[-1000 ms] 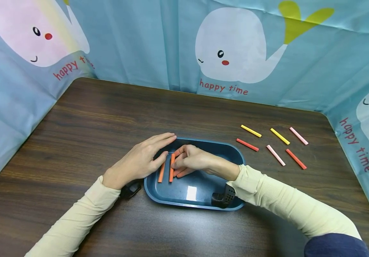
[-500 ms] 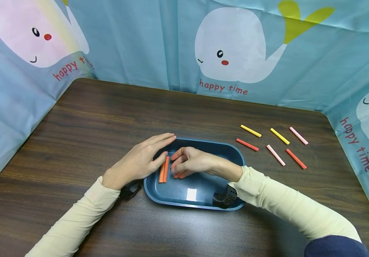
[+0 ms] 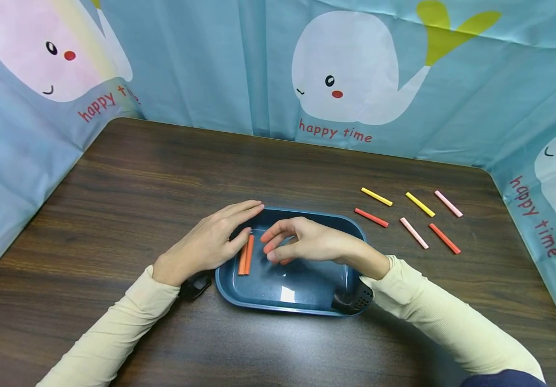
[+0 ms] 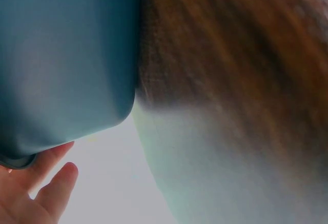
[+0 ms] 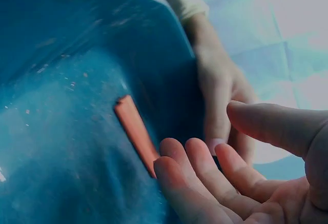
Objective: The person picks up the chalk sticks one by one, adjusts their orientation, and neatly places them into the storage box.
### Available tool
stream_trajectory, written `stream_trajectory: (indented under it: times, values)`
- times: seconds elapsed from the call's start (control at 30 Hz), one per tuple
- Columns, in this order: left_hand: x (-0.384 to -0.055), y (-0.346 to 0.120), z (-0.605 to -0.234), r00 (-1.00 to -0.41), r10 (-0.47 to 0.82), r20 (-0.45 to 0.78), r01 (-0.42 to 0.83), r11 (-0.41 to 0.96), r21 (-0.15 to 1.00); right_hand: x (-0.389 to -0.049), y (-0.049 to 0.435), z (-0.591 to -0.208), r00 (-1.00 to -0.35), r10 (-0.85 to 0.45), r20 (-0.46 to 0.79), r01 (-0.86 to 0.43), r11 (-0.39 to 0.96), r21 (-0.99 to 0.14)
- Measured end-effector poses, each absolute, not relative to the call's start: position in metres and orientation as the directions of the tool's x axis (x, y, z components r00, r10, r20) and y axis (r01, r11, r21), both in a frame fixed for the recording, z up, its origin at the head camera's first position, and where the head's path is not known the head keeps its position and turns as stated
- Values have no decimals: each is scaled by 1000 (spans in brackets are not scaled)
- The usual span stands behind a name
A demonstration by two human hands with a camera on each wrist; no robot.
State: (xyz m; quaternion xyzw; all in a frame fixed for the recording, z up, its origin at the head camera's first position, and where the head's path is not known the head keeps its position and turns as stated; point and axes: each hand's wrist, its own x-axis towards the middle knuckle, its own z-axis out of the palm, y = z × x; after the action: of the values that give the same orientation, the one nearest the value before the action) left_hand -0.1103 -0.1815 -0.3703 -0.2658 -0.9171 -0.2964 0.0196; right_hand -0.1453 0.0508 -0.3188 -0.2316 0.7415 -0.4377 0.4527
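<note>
A blue plastic tray (image 3: 287,308) stands on the table. My left hand (image 3: 212,239) holds its left end, thumb over the rim on the inside. In the left wrist view, fingertips (image 4: 57,188) of that hand show by the tray's outer wall. Two orange chalk sticks (image 3: 249,255) lie side by side at the left end of the tray floor. My right hand (image 3: 314,239) hovers over the tray to the right of them, fingers loosely bent and holding nothing. In the right wrist view its fingertips partly cover the orange chalk (image 5: 136,129).
Right of the tray lie two yellow chalk sticks (image 3: 420,205), two red ones (image 3: 371,217) and two pink ones (image 3: 414,233) on the dark wooden table (image 3: 162,177). A blue curtain (image 3: 200,64) with printed whales hangs behind the table.
The right orange chalk has moved left against the other one, and my right hand has let it go. That hand has since drawn back rightward and up. My left hand stays put.
</note>
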Motion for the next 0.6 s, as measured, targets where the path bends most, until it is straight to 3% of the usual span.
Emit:
stream_trajectory:
  times: [0.6]
  values:
    - [-110, -181, -369, -861, 473, 185, 493, 690, 530, -146, 77, -301, -541, -756, -368, 44, 412, -910]
